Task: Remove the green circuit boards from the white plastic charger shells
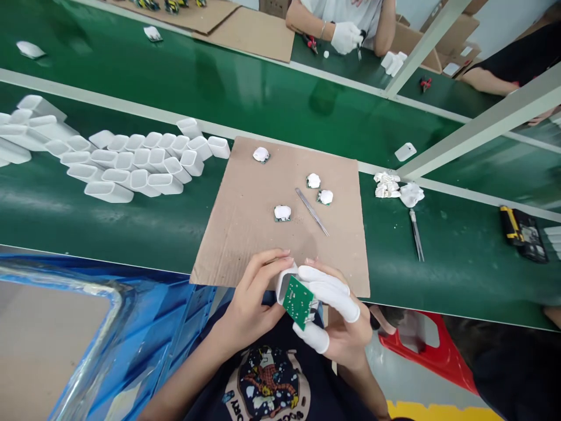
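Observation:
My left hand (254, 301) is closed round a white plastic housing (283, 283), its open end turned toward me. In my right hand (335, 307), with white finger cots on several fingers, is a green circuit board (298, 302). The board is tilted at the mouth of the housing; how far it reaches inside I cannot tell. Beyond my hands, a cardboard sheet (245, 204) bears metal tweezers (312, 211) and several small boards topped with white, one of them a white-topped board (283, 213) close to the middle.
Many white housings (141, 178) stand grouped at the left of the green bench (175, 231). Right of the cardboard lie crumpled white finger cots (387, 185), a knife-like tool (416, 235) and a yellow-black case (521, 233). A co-worker's gloved hand (347, 38) is across the bench.

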The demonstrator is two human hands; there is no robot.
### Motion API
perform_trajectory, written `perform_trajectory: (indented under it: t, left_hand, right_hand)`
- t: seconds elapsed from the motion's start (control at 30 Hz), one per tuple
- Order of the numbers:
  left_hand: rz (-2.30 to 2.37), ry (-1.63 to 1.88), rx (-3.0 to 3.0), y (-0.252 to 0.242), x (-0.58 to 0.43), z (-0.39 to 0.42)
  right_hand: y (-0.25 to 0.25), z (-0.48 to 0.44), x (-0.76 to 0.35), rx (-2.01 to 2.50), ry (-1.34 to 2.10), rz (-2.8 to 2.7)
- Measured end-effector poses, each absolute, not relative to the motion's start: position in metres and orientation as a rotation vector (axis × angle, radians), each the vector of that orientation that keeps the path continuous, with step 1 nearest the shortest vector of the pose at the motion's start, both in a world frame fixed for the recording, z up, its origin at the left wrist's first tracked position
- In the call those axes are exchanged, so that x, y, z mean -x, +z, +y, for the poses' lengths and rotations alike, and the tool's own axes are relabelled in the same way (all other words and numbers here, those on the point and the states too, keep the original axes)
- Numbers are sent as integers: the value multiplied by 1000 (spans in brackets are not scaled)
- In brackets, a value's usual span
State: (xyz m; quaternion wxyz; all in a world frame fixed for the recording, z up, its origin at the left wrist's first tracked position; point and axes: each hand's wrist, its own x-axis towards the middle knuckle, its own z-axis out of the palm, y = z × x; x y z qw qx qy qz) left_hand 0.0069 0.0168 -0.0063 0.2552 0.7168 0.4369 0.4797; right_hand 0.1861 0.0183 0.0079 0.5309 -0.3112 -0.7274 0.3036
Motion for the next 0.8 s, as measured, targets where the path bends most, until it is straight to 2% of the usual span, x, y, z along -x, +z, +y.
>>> perform_trajectory:
  t: [0.27,0.8]
  left_hand:
    - [1191,1313,-1942,-4,-5,11]
    - [1231,1224,-1783,-7,-4,12]
  right_hand:
    - [13,24,-186,700,491,-1908]
    - [20,29,-182,823,405,-1960]
